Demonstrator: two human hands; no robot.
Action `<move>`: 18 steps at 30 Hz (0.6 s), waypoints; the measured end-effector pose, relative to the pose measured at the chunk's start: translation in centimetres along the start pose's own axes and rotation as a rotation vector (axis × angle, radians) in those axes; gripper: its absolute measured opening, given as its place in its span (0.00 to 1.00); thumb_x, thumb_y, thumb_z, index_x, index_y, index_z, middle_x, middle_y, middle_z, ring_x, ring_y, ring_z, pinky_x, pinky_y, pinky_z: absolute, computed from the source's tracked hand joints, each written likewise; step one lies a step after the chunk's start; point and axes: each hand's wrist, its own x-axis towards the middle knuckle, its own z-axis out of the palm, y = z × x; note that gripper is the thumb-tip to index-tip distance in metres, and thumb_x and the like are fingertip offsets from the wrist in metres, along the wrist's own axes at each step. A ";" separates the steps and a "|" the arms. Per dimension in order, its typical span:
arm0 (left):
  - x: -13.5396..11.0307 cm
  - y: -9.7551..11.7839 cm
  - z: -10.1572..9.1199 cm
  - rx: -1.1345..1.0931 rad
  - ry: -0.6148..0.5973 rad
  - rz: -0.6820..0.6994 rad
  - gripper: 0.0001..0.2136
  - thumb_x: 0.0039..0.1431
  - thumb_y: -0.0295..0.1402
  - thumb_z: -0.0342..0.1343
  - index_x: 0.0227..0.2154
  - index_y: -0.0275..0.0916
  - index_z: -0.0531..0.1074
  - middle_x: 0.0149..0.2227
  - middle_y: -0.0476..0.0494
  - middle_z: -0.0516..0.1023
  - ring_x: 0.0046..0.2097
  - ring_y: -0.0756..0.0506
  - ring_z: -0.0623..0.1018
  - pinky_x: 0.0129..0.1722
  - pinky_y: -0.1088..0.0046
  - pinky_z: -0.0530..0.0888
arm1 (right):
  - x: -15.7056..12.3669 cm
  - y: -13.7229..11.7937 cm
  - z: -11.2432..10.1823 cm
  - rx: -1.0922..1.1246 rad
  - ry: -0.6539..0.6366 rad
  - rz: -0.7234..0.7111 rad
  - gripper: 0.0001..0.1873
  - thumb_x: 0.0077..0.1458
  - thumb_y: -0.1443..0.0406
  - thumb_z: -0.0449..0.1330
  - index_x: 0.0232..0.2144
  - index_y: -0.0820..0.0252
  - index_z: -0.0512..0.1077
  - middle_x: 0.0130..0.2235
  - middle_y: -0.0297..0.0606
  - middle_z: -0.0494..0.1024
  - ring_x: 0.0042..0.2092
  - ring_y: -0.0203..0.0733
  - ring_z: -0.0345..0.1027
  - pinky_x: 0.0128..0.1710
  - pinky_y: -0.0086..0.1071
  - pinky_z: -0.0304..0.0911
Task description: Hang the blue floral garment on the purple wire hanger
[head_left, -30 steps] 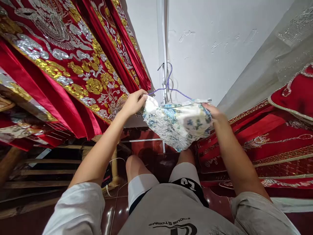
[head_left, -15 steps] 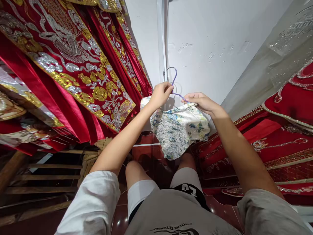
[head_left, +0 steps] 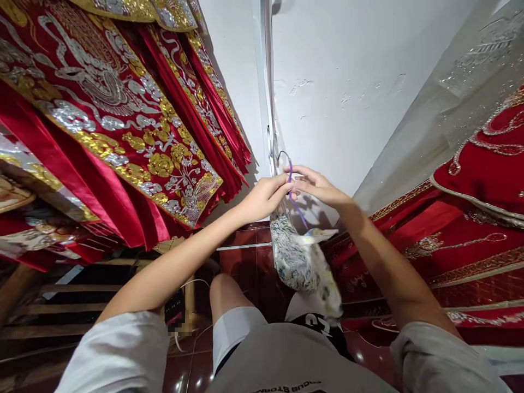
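A thin purple clothes hanger [head_left: 298, 212] with a curved hook is held upright in front of the wall. My left hand [head_left: 266, 197] pinches it at the neck, just under the hook. From the other side the fingers of my right hand [head_left: 319, 186] close on the same neck, the fingertips of both hands nearly meeting. Below hangs a pale floral-patterned garment [head_left: 292, 256], turned edge-on and slightly blurred, its lower end over my right knee. How it is fixed to the hanger's left side is hidden by my left hand.
Red costumes with gold and silver sequins [head_left: 164, 136] hang at left; more red beaded garments [head_left: 462, 245] hang at right beside sheer white fabric [head_left: 462, 93]. A white wall [head_left: 339, 60] with a metal strip stands ahead. At lower left are a slatted wooden rack [head_left: 82, 305] and a phone [head_left: 174, 308].
My right hand has moved from the hanger's right arm and waistband up to its neck. Hanger and garment have turned edge-on and dropped lower in view.
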 end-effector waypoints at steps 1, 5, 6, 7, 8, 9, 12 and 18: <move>-0.7 -0.3 -0.4 -0.059 0.016 -0.006 0.18 0.72 0.45 0.45 0.33 0.39 0.72 0.36 0.42 0.80 0.39 0.43 0.79 0.46 0.64 0.74 | 0.7 0.4 1.2 0.012 -0.040 -0.029 0.31 0.58 0.36 0.54 0.41 0.56 0.74 0.36 0.39 0.75 0.40 0.45 0.70 0.45 0.40 0.68; -1.3 -1.9 -3.2 -0.186 0.160 -0.133 0.20 0.67 0.54 0.50 0.35 0.40 0.72 0.37 0.40 0.81 0.44 0.41 0.80 0.47 0.62 0.76 | 3.9 1.7 4.7 0.036 -0.066 -0.141 0.36 0.60 0.33 0.44 0.32 0.56 0.69 0.34 0.38 0.72 0.39 0.44 0.66 0.43 0.38 0.64; -1.2 -2.4 -4.1 -0.196 0.193 -0.178 0.20 0.66 0.54 0.51 0.35 0.40 0.72 0.37 0.40 0.80 0.44 0.41 0.81 0.45 0.62 0.78 | 4.7 1.9 5.0 0.006 -0.038 -0.158 0.35 0.60 0.33 0.45 0.32 0.56 0.69 0.34 0.37 0.72 0.38 0.44 0.65 0.42 0.36 0.63; -1.0 -2.9 -5.0 -0.209 0.217 -0.219 0.20 0.65 0.55 0.52 0.35 0.40 0.71 0.36 0.40 0.80 0.43 0.41 0.81 0.43 0.63 0.78 | 5.4 2.1 5.0 -0.041 -0.007 -0.171 0.33 0.60 0.35 0.48 0.32 0.56 0.70 0.33 0.36 0.72 0.36 0.43 0.64 0.40 0.35 0.61; -0.7 -3.4 -5.8 -0.225 0.231 -0.253 0.20 0.65 0.54 0.53 0.36 0.40 0.71 0.36 0.40 0.80 0.42 0.42 0.81 0.41 0.63 0.79 | 6.1 2.2 4.8 -0.102 0.027 -0.183 0.31 0.60 0.37 0.51 0.32 0.57 0.71 0.31 0.35 0.72 0.35 0.42 0.64 0.38 0.34 0.60; -0.3 -3.9 -6.7 -0.242 0.236 -0.282 0.19 0.64 0.53 0.54 0.36 0.40 0.71 0.36 0.40 0.80 0.41 0.43 0.82 0.40 0.64 0.80 | 6.7 2.3 4.4 -0.169 0.059 -0.191 0.28 0.61 0.40 0.53 0.33 0.57 0.72 0.31 0.34 0.72 0.34 0.41 0.63 0.37 0.33 0.58; 1.2 -5.3 -8.4 -0.243 0.205 -0.362 0.16 0.65 0.49 0.55 0.37 0.39 0.70 0.35 0.39 0.81 0.38 0.44 0.82 0.37 0.64 0.81 | 8.2 2.4 2.4 -0.337 0.162 -0.193 0.21 0.61 0.47 0.58 0.34 0.57 0.77 0.28 0.33 0.73 0.31 0.40 0.62 0.35 0.33 0.55; 5.4 -8.0 -7.2 -0.079 0.212 -0.363 0.13 0.68 0.41 0.51 0.32 0.38 0.71 0.29 0.39 0.79 0.29 0.46 0.80 0.31 0.66 0.79 | 7.6 2.3 -0.6 -0.526 0.356 -0.093 0.17 0.57 0.51 0.63 0.30 0.58 0.80 0.23 0.33 0.71 0.28 0.39 0.60 0.32 0.33 0.51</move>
